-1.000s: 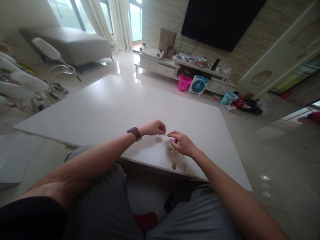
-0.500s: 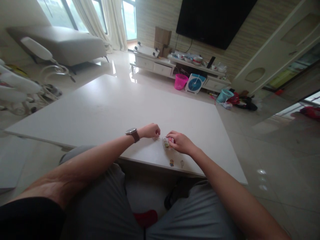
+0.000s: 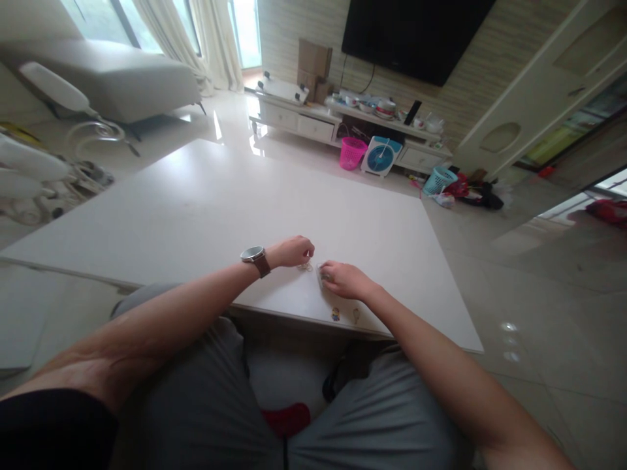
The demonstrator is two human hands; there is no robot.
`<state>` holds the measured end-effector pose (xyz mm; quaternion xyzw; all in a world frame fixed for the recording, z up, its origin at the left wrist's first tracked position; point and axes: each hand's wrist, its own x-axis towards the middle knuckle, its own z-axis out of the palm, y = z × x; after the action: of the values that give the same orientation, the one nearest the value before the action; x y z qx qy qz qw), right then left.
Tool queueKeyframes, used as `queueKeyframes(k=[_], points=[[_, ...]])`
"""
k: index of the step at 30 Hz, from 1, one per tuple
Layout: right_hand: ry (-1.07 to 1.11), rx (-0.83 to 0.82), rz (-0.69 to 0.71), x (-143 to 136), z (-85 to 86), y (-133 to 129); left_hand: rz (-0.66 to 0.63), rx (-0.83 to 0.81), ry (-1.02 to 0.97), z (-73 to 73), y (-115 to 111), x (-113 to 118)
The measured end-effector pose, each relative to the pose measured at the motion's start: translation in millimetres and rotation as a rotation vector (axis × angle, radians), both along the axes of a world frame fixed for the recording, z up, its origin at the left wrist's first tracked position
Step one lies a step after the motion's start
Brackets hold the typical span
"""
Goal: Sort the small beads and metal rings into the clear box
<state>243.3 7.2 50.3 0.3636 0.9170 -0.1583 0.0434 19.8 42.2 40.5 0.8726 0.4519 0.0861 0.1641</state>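
Observation:
My left hand (image 3: 295, 251), with a watch (image 3: 253, 254) on its wrist, has its fingers curled together just above the table; anything pinched in them is too small to make out. Under its fingertips lie some thin pale rings (image 3: 306, 267). My right hand (image 3: 345, 279) covers a small clear plastic box (image 3: 319, 275), fingers bent down over it, so most of the box and its contents are hidden. Nearer the table's front edge lie a small yellow-and-blue cartoon figure charm (image 3: 336, 314) and, to its right, a small metal piece like a clasp or key ring (image 3: 356, 316).
The white table (image 3: 235, 196) extends forward and to the left. Beyond it stand a TV cabinet (image 3: 313, 128), a pink basket (image 3: 352, 153), a blue box fan (image 3: 381, 156) and a light blue basket (image 3: 439, 181). My legs are under the table's front edge.
My right hand has moved slightly left and further over the box, covering the colourful contents that showed before. My left hand stays near the rings. The view has shifted slightly.

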Motion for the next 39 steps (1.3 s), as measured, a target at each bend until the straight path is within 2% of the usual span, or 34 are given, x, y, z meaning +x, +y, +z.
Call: queueKeyframes(k=[11,14,17,22,28,31,39], points=[[-0.071,0.055,0.019,-10,-0.8,5,-0.017,0.003,-0.006,-2.4,0,-2],[-0.014,0.02,0.04,-7,-0.4,10,-0.018,0.007,-0.033,-3.2,2,-3],[0.133,-0.029,0.016,1,-0.2,15,-0.021,-0.014,-0.097,-0.7,3,-4],[0.46,-0.11,-0.089,10,3.2,17,-0.048,-0.25,-0.368,11.5,-1,4],[0.607,-0.149,-0.132,2,12.5,9,-0.128,-0.467,-0.642,14.5,-6,15],[0.639,-0.152,-0.135,0,13.0,6,-0.097,-0.494,-0.72,11.8,-6,15],[0.672,-0.167,-0.175,-3,13.6,2,0.042,-0.408,-0.688,8.0,-2,13]])
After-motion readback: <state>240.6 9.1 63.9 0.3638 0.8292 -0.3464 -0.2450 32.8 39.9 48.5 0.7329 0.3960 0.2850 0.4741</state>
